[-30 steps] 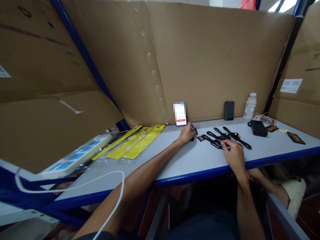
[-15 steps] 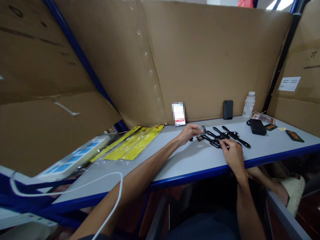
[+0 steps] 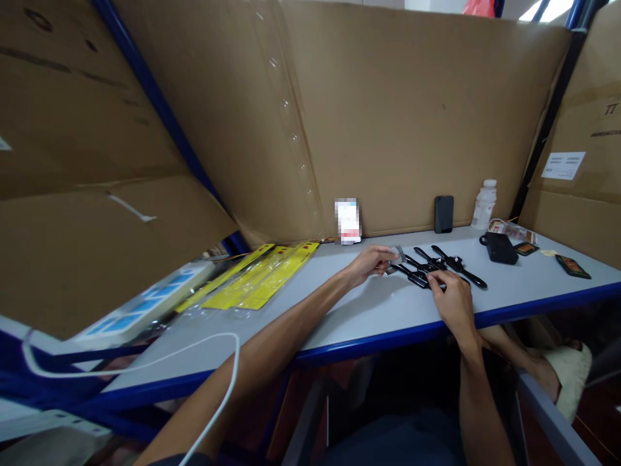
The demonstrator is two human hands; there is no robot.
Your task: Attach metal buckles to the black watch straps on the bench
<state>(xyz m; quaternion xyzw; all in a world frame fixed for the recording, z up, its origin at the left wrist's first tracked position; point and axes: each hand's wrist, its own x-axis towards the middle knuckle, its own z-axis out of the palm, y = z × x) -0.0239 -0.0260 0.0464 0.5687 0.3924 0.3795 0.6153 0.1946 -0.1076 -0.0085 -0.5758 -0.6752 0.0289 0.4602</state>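
Glossy tools [image 3: 438, 264], matt cardboard panel [image 3: 388, 116], smooth tabletop [image 3: 349, 317]

Head-worn camera, facing forward and down.
Set above the near side of the table [image 3: 369, 312], it looks across to the far cardboard wall [image 3: 388, 116], the wearer's dark clothing [image 3: 398, 437] closest below.

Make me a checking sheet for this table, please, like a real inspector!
Surface: pale table, blue edge.
Job's things: black tools lying together; small grey piece.
Clutter: yellow cards with clear plastic, bottle, lit phone, black case.
Grip: left hand holds the grey piece; right hand is at the black tools, hold unclear.
Cables: white cable loops across the left arm in view.
Surroundings: cardboard behind and on both sides.
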